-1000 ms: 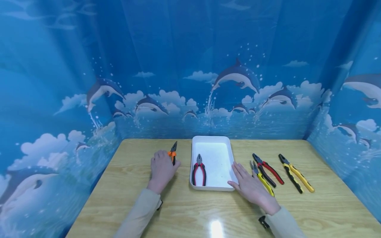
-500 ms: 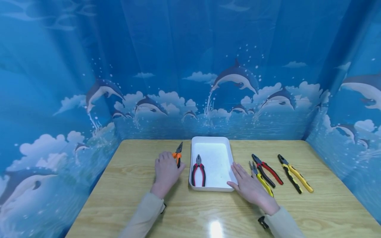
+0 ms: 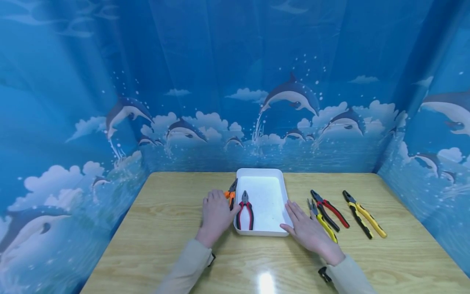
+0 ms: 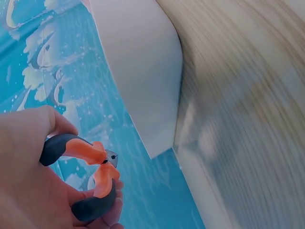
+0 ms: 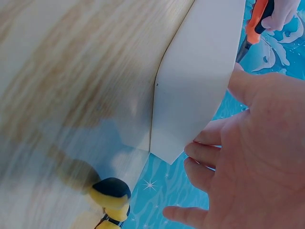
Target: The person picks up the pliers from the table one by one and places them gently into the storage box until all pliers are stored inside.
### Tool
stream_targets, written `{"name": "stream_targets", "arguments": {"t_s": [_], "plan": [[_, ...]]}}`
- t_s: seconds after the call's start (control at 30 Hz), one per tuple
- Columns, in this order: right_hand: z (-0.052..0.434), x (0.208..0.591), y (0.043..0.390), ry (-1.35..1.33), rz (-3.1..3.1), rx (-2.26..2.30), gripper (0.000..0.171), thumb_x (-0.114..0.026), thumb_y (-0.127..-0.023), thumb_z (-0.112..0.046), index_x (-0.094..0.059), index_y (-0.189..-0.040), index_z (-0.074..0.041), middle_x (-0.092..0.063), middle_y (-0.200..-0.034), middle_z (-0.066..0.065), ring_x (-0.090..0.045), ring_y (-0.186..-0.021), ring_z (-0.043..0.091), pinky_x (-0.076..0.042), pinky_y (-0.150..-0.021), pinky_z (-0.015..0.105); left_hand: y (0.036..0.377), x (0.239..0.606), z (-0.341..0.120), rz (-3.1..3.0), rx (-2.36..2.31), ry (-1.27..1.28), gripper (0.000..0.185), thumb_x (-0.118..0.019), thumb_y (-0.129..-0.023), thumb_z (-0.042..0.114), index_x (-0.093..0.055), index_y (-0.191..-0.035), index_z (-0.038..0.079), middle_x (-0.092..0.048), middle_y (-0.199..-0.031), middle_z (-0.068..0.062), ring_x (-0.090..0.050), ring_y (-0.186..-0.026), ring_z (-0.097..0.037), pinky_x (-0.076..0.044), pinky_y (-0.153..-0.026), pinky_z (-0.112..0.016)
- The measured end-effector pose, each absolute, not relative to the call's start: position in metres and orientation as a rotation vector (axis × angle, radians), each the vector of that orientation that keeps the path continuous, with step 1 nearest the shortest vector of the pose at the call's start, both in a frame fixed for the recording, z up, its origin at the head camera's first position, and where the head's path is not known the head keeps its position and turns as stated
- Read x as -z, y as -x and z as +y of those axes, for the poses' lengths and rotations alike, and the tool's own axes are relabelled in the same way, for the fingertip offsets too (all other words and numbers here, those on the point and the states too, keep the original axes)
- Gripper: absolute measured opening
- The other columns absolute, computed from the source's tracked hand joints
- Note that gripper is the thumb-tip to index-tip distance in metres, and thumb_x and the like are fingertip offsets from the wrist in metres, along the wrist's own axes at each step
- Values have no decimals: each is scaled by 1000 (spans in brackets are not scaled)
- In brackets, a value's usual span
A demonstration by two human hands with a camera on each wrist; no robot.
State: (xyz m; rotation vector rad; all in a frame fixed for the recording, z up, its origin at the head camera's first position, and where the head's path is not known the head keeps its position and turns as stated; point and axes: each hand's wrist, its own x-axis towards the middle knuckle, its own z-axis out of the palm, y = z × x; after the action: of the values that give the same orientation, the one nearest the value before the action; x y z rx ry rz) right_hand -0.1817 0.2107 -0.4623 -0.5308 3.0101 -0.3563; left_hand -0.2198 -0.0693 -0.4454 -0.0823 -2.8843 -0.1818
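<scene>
My left hand grips orange-and-black pliers by their handles, its fingers curled round them. In the head view these pliers are at the left rim of a white tray, jaws pointing away from me. Inside the tray, on its left side, lie red-and-black pliers. My right hand touches the tray's right wall with nearly straight fingers, as the right wrist view also shows. Beside that hand lie yellow-handled long-nose pliers, partly covered by it.
To the right on the wooden table are a second pair of red-and-black pliers and yellow-and-black pliers. A blue dolphin-print curtain stands behind the table and along its sides.
My left hand has moved right with the orange-and-black pliers, from the table left of the tray to its left rim. The right hand has stayed at the tray's right side.
</scene>
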Motion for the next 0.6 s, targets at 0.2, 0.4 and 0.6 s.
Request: {"name": "stream_targets", "arguments": {"t_s": [0.2,0.4,0.6], "plan": [[211,464,182,525,3007,359,74,-45,-106,-48,-27,-158,1,-20,-166,20,-22,-151,42,-16,-115,75,219,444,-51,-2878,140,124,74,-63,-91,62,-61,-118,-7,-63,-117,-23,-59,-106,-33,-53,-88,-45],[211,464,183,528,3022,351,73,-46,-106,-48,-28,-158,1,-21,-166,20,-23,-151,42,-18,-114,75,219,444,-34,-2873,145,171,69,-64,-90,57,-61,-116,-7,-63,-112,-21,-58,-98,-30,-52,-84,-43],[209,463,182,514,3027,344,72,-49,-106,-45,-29,-158,0,-22,-166,20,-24,-151,41,-18,-115,75,220,451,-19,-2870,99,237,64,-62,-90,55,-63,-110,-5,-63,-102,-18,-57,-91,-28,-52,-79,-41]]}}
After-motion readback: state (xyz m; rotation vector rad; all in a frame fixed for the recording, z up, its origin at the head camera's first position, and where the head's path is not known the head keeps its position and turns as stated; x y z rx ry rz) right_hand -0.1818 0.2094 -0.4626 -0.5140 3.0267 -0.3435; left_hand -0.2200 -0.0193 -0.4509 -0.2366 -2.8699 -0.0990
